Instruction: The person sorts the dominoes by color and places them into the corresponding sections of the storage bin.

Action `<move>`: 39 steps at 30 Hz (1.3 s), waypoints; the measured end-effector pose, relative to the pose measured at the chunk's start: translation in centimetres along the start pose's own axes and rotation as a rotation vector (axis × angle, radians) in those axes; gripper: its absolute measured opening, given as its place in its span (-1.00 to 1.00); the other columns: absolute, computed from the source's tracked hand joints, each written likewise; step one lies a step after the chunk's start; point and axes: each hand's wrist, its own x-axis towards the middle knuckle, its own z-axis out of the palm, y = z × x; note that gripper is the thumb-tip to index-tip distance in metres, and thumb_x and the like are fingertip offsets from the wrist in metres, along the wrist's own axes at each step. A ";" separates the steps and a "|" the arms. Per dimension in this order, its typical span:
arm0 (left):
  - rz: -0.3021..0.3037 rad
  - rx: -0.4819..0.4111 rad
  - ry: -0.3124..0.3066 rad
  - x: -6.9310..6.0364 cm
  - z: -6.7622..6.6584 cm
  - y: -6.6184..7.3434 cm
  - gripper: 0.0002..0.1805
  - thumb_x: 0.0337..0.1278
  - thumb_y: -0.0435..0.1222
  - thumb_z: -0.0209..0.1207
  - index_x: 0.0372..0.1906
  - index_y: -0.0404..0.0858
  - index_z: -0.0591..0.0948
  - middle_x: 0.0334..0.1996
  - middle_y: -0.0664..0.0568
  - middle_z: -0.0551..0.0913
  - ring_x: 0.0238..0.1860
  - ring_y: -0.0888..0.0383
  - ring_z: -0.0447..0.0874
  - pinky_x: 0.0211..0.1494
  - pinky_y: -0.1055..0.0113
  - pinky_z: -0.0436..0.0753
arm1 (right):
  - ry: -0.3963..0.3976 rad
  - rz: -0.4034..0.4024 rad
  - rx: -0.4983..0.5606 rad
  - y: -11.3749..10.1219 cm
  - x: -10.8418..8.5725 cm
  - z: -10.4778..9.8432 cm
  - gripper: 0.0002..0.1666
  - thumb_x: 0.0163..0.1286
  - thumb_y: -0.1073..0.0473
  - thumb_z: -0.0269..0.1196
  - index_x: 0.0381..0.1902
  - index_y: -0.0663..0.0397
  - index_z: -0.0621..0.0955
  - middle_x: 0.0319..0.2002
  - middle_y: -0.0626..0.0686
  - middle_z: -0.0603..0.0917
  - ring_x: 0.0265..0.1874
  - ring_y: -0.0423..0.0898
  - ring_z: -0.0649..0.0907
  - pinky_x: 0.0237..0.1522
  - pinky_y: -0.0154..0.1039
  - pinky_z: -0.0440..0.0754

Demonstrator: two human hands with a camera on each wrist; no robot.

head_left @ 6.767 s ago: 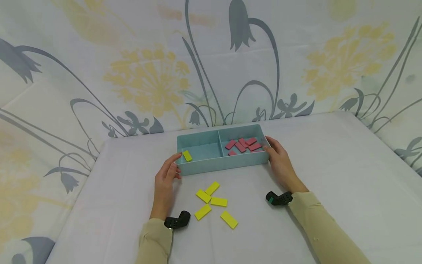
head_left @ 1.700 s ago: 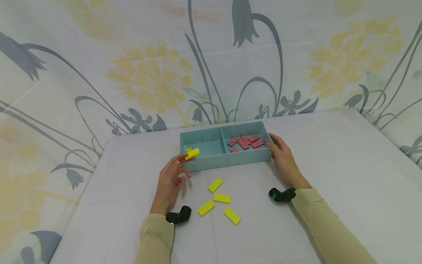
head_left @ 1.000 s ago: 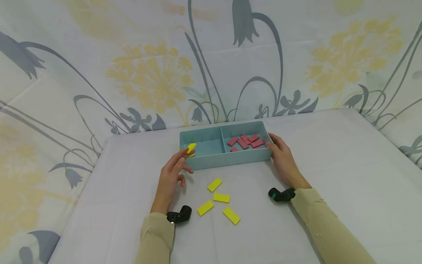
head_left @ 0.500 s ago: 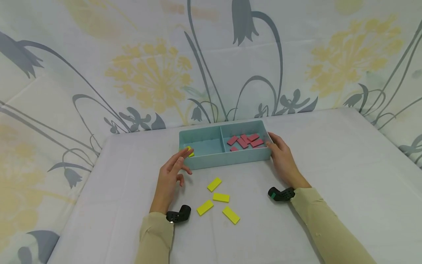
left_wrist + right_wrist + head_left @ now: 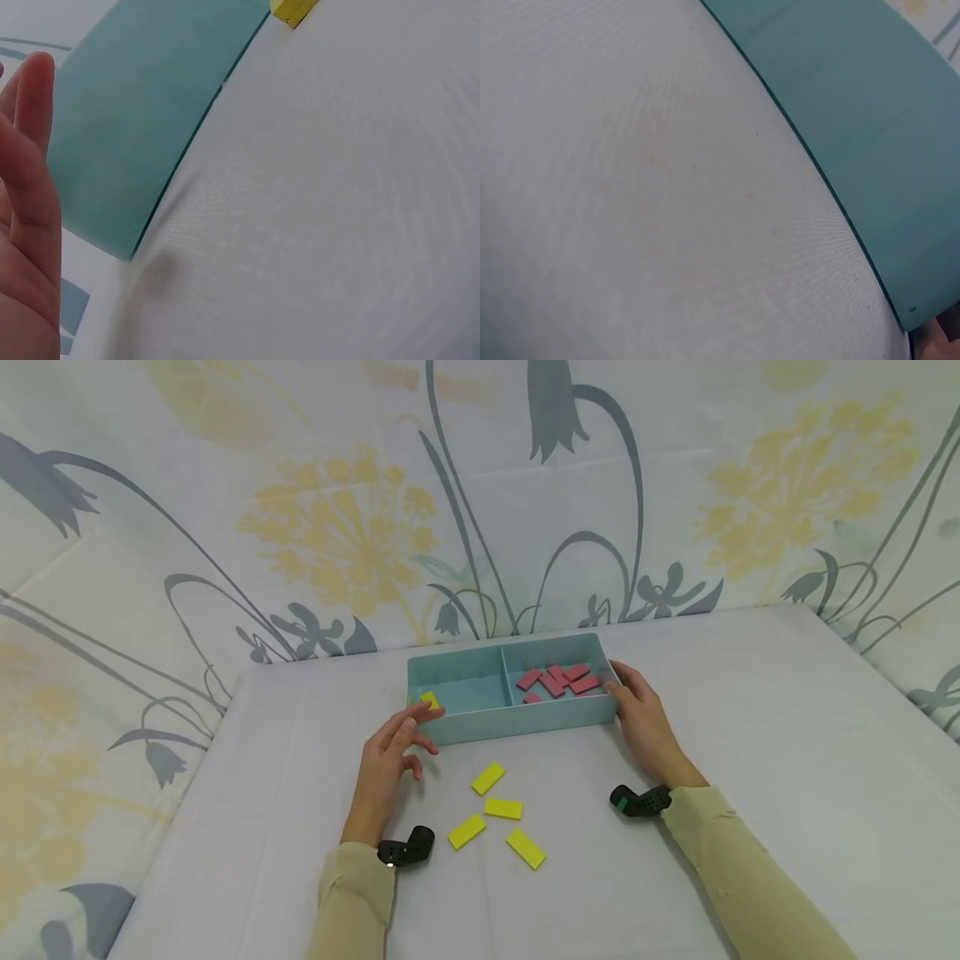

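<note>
A light-blue box (image 5: pixel 525 718) with two compartments stands on the table. My left hand (image 5: pixel 384 768) is at its front left corner, fingers loosely extended over the rim and nothing pinched between them. Just beyond those fingertips a yellow tile (image 5: pixel 430 699) shows in the left compartment, partly hidden by the hand. My right hand (image 5: pixel 645 727) grips the box's right end, thumb at the rim. Several pink tiles (image 5: pixel 552 684) lie in the right compartment. The left wrist view shows the left fingers (image 5: pixel 30 172) beside the box wall (image 5: pixel 142 112).
Several yellow tiles (image 5: pixel 503 809) lie scattered on the white tablecloth (image 5: pixel 570 893) between the forearms, in front of the box. A flower-patterned curtain (image 5: pixel 480 510) hangs behind the table. Both wrists carry a black camera (image 5: pixel 408 847).
My left hand lifted one yellow tile from the table, carried it over the left compartment and let it go there. The right hand has kept its grip on the box.
</note>
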 end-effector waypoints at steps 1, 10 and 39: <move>-0.002 -0.001 -0.003 0.0 -0.1 -0.2 -0.56 0.28 -0.04 -0.12 0.16 -0.13 0.43 0.00 0.03 0.55 -0.33 -0.10 0.52 -0.64 0.37 0.47 | -0.003 -0.001 0.004 0.0 0.0 0.0 -0.39 0.41 0.05 -0.06 0.33 0.13 0.10 0.34 0.07 0.05 0.29 -0.10 0.11 0.28 -0.14 0.06; 0.009 -0.015 -0.060 0.0 0.1 -0.3 -0.52 0.28 -0.03 -0.11 0.11 -0.27 0.45 -0.11 -0.11 0.59 -0.35 -0.16 0.49 -0.62 0.37 0.47 | -0.003 -0.015 0.025 0.1 0.1 0.0 -0.40 0.41 0.06 -0.06 0.32 0.14 0.12 0.33 0.08 0.07 0.28 -0.09 0.12 0.28 -0.14 0.07; -0.213 0.100 -0.371 -0.3 2.6 2.3 -0.62 0.28 -0.14 -0.06 0.07 -0.27 0.46 -0.25 -0.16 0.54 -0.33 -0.23 0.45 -0.55 0.29 0.50 | -0.004 -0.006 0.001 0.1 0.1 0.0 -0.40 0.41 0.06 -0.07 0.33 0.12 0.10 0.34 0.06 0.05 0.28 -0.11 0.11 0.28 -0.13 0.06</move>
